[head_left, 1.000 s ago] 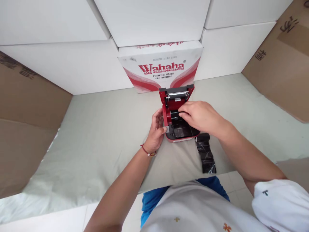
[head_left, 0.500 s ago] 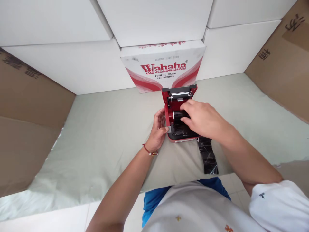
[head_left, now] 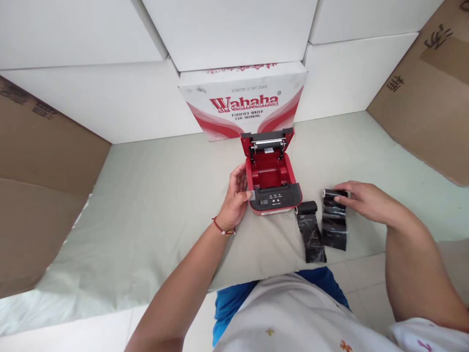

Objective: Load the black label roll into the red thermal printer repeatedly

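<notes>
In the head view, the left hand is curled against the left side of a red device, which is held between the thumb, laid over its near left corner, and the fingers, bent along the side wall. The right hand is reached in from the right, back upward; its fingers are nearly closed, and the far end of a black roll is pinched there at its right side. This roll is laid to the right of the device, with its loose strip run toward the near edge of the surface. Between them a second roll is set, its strip stretched almost to that edge. Behind the device, a printed carton is stood before white boxes along the far edge; brown boxes are placed at the left and right edges. The device is stood near the middle of the surface, its lid raised just before the carton and its red compartment exposed; a roller is mounted inside the lid.
</notes>
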Tool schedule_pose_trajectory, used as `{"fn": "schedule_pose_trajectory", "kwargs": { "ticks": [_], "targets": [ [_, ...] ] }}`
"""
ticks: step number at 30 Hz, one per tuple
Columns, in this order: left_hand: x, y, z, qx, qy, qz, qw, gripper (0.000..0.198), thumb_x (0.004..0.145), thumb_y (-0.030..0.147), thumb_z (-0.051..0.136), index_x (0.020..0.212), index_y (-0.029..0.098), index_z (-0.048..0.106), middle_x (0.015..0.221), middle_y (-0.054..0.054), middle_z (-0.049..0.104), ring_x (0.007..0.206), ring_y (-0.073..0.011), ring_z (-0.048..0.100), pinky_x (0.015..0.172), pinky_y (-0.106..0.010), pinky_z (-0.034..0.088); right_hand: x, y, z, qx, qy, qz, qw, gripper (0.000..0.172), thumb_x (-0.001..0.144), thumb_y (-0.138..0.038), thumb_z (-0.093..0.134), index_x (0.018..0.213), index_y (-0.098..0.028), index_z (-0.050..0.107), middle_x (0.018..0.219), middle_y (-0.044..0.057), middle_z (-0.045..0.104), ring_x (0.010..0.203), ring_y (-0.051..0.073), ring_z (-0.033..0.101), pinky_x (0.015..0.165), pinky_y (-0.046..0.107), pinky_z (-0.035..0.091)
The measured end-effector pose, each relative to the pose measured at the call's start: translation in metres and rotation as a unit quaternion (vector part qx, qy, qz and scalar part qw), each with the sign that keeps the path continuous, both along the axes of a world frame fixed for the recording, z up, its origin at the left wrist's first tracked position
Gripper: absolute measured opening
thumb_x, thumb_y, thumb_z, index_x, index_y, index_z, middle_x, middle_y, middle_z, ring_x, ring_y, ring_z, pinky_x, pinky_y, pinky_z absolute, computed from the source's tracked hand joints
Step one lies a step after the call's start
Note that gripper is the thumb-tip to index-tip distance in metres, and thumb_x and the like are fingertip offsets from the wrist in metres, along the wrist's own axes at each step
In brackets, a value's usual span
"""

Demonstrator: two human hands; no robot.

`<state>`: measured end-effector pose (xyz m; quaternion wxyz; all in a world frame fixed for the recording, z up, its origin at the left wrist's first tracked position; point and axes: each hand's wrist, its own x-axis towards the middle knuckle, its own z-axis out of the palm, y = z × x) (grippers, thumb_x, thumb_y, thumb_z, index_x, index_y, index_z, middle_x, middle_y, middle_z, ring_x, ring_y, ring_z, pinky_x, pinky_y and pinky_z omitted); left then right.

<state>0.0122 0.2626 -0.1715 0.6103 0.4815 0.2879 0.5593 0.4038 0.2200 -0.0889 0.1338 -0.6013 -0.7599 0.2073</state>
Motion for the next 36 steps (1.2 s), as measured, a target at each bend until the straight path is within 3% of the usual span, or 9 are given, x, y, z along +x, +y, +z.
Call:
{"fn": "schedule_pose_trajectory", "kwargs": {
  "ticks": [4, 8, 11, 13, 16, 20, 25, 32, 36],
  "targets": [
    [-0.001, 0.000, 0.001, -0.006, 0.003, 0.003, 1.000, 0.081, 0.079, 0.054, 0.092, 0.150, 0.040, 0.057, 0.172, -0.003, 0.048, 0.165, -0.0331, 0.038, 0.136, -0.052, 0.034, -0.033, -0.011, 0.000, 0.085, 0.022, 0.003, 0.996, 0.029, 0.103, -0.042, 0.062, 0.117, -0.026, 0.082, 0.119, 0.010, 0.083, 0.093, 0.026, 0.080, 0.083, 0.043, 0.066],
    [-0.001, -0.001, 0.001, -0.007, 0.005, 0.009, 1.000, 0.081, 0.078, 0.053, 0.093, 0.149, 0.039, 0.058, 0.171, -0.003, 0.049, 0.165, -0.0327, 0.039, 0.136, -0.051, 0.034, -0.072, -0.016, -0.002, 0.042, 0.021, 0.114, 0.992, 0.025, 0.101, -0.024, 0.064, 0.119, -0.025, 0.081, 0.118, 0.008, 0.082, 0.097, 0.022, 0.080, 0.085, 0.035, 0.065],
    [-0.001, -0.001, 0.002, -0.014, -0.005, 0.006, 1.000, 0.080, 0.078, 0.051, 0.093, 0.149, 0.039, 0.059, 0.170, -0.003, 0.050, 0.163, -0.0320, 0.041, 0.136, -0.051, 0.034, -0.087, -0.019, -0.001, 0.033, -0.031, 0.118, 0.992, 0.028, 0.097, -0.023, 0.071, 0.123, -0.025, 0.081, 0.113, 0.009, 0.081, 0.093, 0.023, 0.080, 0.080, 0.032, 0.063],
    [0.000, -0.001, 0.002, -0.013, -0.010, 0.001, 1.000, 0.080, 0.077, 0.051, 0.093, 0.149, 0.039, 0.059, 0.169, -0.003, 0.051, 0.163, -0.0322, 0.041, 0.137, -0.052, 0.032, -0.085, -0.022, 0.013, 0.020, -0.004, 0.141, 0.990, 0.027, 0.101, -0.029, 0.069, 0.125, -0.026, 0.081, 0.110, 0.009, 0.081, 0.089, 0.023, 0.079, 0.076, 0.032, 0.063],
    [0.000, 0.000, 0.001, -0.008, -0.011, -0.002, 1.000, 0.082, 0.077, 0.051, 0.093, 0.150, 0.038, 0.058, 0.170, -0.004, 0.050, 0.163, -0.0327, 0.040, 0.137, -0.052, 0.031, -0.076, -0.021, 0.052, -0.018, 0.114, 0.186, 0.976, 0.029, 0.106, -0.043, 0.066, 0.129, -0.031, 0.080, 0.115, 0.008, 0.080, 0.083, 0.020, 0.075, 0.065, 0.030, 0.059],
    [0.001, 0.000, 0.001, -0.007, -0.017, -0.002, 1.000, 0.083, 0.078, 0.053, 0.094, 0.151, 0.037, 0.058, 0.172, -0.005, 0.048, 0.163, -0.0327, 0.040, 0.137, -0.051, 0.032, -0.087, 0.004, 0.090, 0.018, 0.159, 0.145, 0.976, 0.038, 0.099, -0.054, 0.075, 0.130, -0.034, 0.082, 0.104, 0.005, 0.076, 0.075, 0.018, 0.068, 0.061, 0.030, 0.054],
    [0.002, -0.002, 0.005, -0.009, -0.032, -0.006, 0.999, 0.078, 0.078, 0.048, 0.094, 0.147, 0.037, 0.061, 0.168, -0.003, 0.052, 0.160, -0.0314, 0.043, 0.135, -0.050, 0.034, -0.143, 0.051, 0.079, 0.009, 0.064, 0.084, 0.994, 0.034, 0.093, -0.032, 0.076, 0.125, -0.027, 0.084, 0.079, -0.002, 0.073, 0.064, 0.015, 0.060, 0.067, 0.030, 0.048],
    [0.002, -0.001, -0.002, 0.010, 0.000, 0.008, 1.000, 0.078, 0.080, 0.052, 0.091, 0.149, 0.037, 0.058, 0.169, -0.005, 0.050, 0.161, -0.0331, 0.042, 0.135, -0.053, 0.036, -0.189, 0.077, 0.066, 0.012, -0.171, 0.055, 0.984, 0.041, 0.100, -0.031, 0.066, 0.139, -0.033, 0.079, 0.118, 0.009, 0.084, 0.103, 0.032, 0.075, 0.075, 0.037, 0.047],
    [0.003, -0.015, -0.001, 0.087, 0.109, 0.124, 0.982, 0.061, 0.097, 0.056, 0.072, 0.152, 0.036, 0.054, 0.162, -0.009, 0.051, 0.156, -0.0326, 0.047, 0.128, -0.056, 0.045, -0.196, 0.081, 0.060, 0.014, -0.209, 0.059, 0.976, 0.037, 0.100, -0.032, 0.063, 0.133, -0.033, 0.080, 0.119, 0.011, 0.084, 0.106, 0.036, 0.076, 0.072, 0.038, 0.046]
  ]
}}
